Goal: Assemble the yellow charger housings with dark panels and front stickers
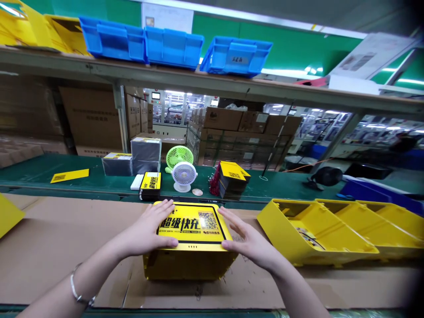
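Observation:
A yellow plastic casing (185,265) stands on the cardboard in front of me. On its top lies a yellow panel (188,243) with black Chinese lettering and a QR code. My left hand (150,229) rests on the panel's left side, fingers stretched out and thumb along the near edge. At the right edge, my right hand (247,236) touches the panel with thumb and fingertips, its fingers apart. Neither hand is wrapped around the casing. The casing's near side is in shadow, and its far side is hidden.
Several open yellow casings (318,234) stand in a row at right. Behind are a green fan (179,157), a white fan (183,175), a stack of yellow labels (233,176) beside red cables (214,182), and grey-wrapped blocks (145,155). Blue bins (236,56) sit on the overhead shelf.

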